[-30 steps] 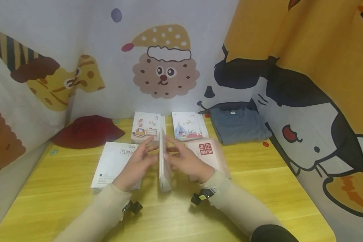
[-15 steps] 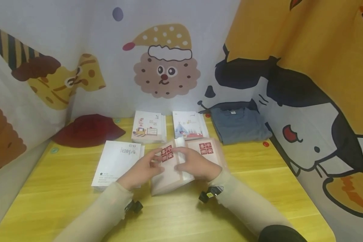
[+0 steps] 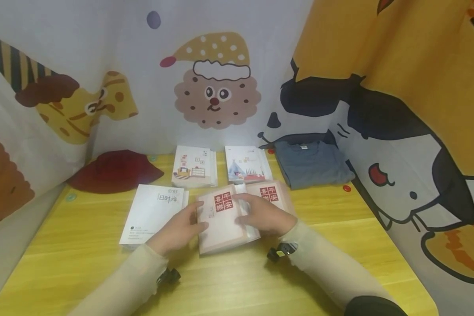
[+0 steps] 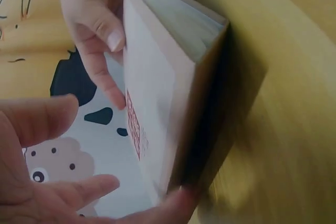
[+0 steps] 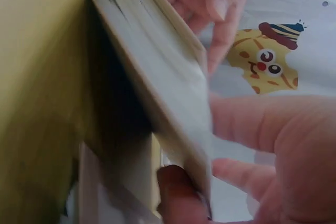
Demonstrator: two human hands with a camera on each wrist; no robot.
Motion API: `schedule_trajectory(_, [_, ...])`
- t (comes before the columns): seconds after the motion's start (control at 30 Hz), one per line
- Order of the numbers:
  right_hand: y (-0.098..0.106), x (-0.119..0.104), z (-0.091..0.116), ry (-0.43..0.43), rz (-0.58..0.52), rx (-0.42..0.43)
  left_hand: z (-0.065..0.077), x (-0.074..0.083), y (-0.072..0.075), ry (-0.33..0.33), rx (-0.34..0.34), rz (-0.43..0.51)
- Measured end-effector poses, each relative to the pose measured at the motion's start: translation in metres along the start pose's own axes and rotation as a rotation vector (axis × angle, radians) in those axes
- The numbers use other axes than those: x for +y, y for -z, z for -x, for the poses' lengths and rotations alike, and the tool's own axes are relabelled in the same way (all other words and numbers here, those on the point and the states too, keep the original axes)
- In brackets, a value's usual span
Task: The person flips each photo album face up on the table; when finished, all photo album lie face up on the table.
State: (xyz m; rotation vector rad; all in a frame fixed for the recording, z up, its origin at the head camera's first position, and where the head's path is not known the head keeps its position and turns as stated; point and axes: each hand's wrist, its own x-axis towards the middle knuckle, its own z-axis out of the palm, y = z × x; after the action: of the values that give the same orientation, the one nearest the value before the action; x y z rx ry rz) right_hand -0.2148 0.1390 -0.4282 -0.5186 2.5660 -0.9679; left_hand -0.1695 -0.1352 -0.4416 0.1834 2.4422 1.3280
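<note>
A pale pink book (image 3: 223, 228) with a red block of characters is tilted over the table in front of me. My right hand (image 3: 266, 215) grips its white page edge, thumb on the cover and a finger (image 5: 181, 195) under it. At the opposite, spine side, my left hand (image 3: 181, 228) has its fingers spread, with a fingertip right at the edge and the thumb off the cover in the left wrist view. Behind my right hand lies a matching pink book (image 3: 286, 202), partly covered. A white book (image 3: 148, 215) lies left of my left hand.
Two white illustrated books, one left (image 3: 189, 166) and one right (image 3: 246, 164), lie at the back of the yellow table (image 3: 229, 285). A dark red hat (image 3: 116, 171) rests back left, a folded grey-blue T-shirt (image 3: 314, 164) back right. A printed curtain (image 3: 122, 39) hangs behind.
The pink book stood upright, edge-on between both hands; it has tipped so its cover now faces up. My right hand has moved right with it, and my left hand has shifted to its left edge.
</note>
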Motion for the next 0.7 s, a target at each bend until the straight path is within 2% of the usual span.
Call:
schedule_trajectory(0.13, [0.002, 0.001, 0.001, 0.02, 0.086, -0.045, 0.002, -0.002, -0.001, 0.05, -0.051, 0.03])
schedule_trajectory(0.23, [0.001, 0.0, 0.001, 0.026, 0.085, -0.055, 0.002, -0.005, -0.001, 0.04, -0.067, 0.036])
schedule_trajectory(0.4, [-0.007, -0.002, -0.005, 0.024, 0.061, -0.02, 0.0, -0.01, 0.0, 0.018, -0.042, -0.004])
schedule_trajectory(0.7, [-0.022, -0.002, -0.017, 0.002, 0.086, 0.04, -0.001, -0.004, 0.008, 0.054, -0.012, -0.06])
